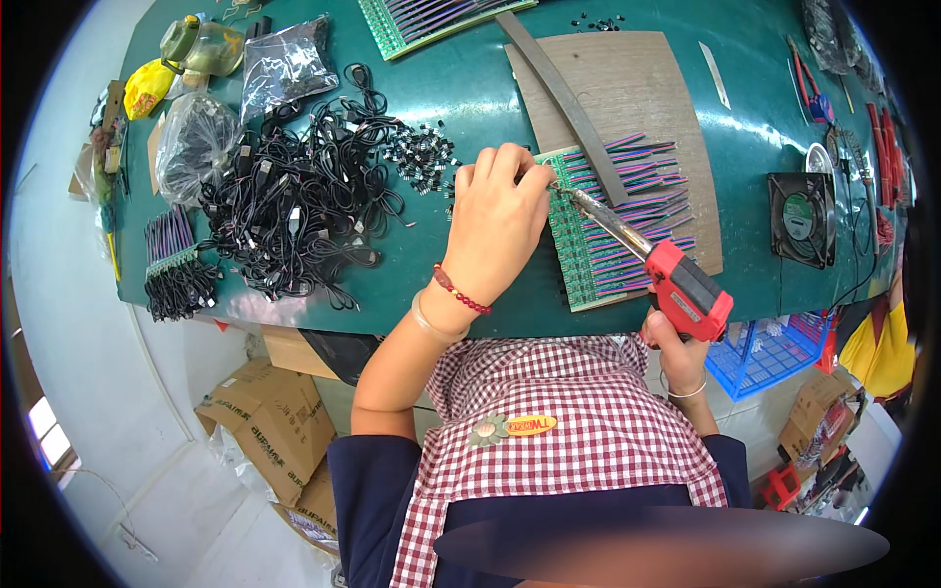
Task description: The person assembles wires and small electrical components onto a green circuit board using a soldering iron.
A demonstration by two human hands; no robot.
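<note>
My right hand [676, 351] grips a red and black soldering gun [686, 284], its metal barrel slanting up and left to the circuit board. Its tip meets the upper left part of the green circuit board panel [573, 250], close to my left fingers. My left hand [498, 211] is closed in a pinch at the panel's upper left edge; what it holds is hidden behind the fingers. Rows of purple, pink and black wires [642, 230] extend rightward from the panel. A flat grey metal bar [569, 103] lies diagonally across the wires and the brown board [627, 83] beneath.
Left of my hand lie a heap of black USB cables [294, 206] and small black-and-white parts [421, 157]. Plastic bags [196, 147] and a jar [211, 49] stand behind. A fan [802, 220], pliers [809, 83] and a blue basket [769, 353] are at right.
</note>
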